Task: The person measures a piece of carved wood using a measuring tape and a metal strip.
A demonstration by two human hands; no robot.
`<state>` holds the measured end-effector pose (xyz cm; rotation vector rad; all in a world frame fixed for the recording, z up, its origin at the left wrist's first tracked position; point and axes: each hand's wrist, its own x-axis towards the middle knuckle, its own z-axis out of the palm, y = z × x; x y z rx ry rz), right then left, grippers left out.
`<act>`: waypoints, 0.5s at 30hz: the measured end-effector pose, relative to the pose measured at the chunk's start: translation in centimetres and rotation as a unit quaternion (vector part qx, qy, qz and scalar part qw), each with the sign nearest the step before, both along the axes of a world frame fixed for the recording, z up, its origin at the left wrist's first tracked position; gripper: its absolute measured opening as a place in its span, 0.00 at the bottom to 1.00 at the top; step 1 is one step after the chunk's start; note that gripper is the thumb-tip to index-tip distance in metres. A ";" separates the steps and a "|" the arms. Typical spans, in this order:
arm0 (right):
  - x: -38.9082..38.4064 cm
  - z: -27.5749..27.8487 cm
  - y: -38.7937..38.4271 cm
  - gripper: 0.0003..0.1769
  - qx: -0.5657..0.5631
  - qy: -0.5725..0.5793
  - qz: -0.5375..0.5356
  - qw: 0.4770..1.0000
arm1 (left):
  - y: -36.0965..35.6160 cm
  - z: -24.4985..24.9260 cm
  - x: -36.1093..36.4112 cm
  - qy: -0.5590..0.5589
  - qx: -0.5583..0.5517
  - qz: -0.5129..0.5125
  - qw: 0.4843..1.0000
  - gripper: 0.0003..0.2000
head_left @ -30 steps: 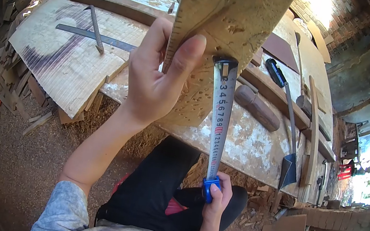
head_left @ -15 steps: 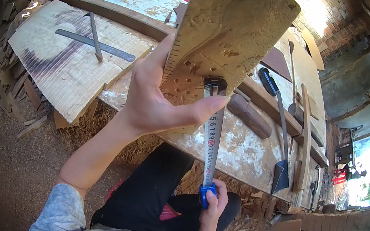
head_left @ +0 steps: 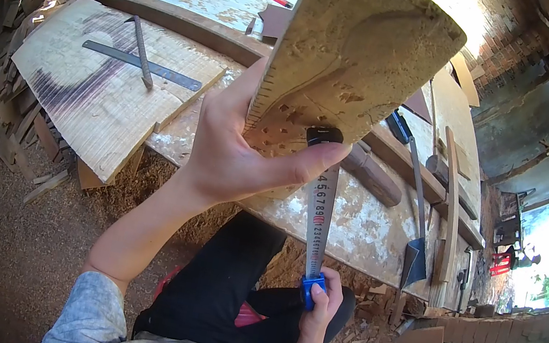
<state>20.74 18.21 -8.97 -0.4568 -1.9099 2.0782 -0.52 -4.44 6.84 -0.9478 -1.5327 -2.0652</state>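
Low in the frame, your right hand [head_left: 318,308] was closed around the blue tape case [head_left: 312,282]. Its blade [head_left: 320,208] ran up to the wooden slab [head_left: 360,48], which your left hand [head_left: 237,154] gripped at centre frame, thumb across the blade's end, above the surface [head_left: 371,224]. You seemed to be mid-measurement, and a clean reading called for a taut blade, flat against the wood.

Carpentry workshop: sawdust floor [head_left: 21,253]; planks [head_left: 101,81]; saw [head_left: 414,169].

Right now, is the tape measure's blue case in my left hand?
No, the right hand grips the blue case, while the left hand holds the wooden board.
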 end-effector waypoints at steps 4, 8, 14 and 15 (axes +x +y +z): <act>0.0 -0.5 0.5 0.27 0.023 -0.005 -0.001 1.000 | 0.0 0.0 -0.1 0.004 0.001 -0.004 1.000 0.30; 0.0 -0.7 0.5 0.28 0.033 -0.009 0.001 0.999 | 0.0 0.0 -0.1 0.010 -0.002 -0.006 1.000 0.30; -0.1 -1.0 0.4 0.28 0.032 -0.006 -0.003 0.999 | -0.1 0.0 -0.3 0.019 -0.004 -0.011 1.000 0.31; 0.0 -1.0 0.4 0.28 0.033 -0.009 -0.002 0.999 | -0.1 0.0 -0.3 0.019 -0.002 -0.014 1.000 0.31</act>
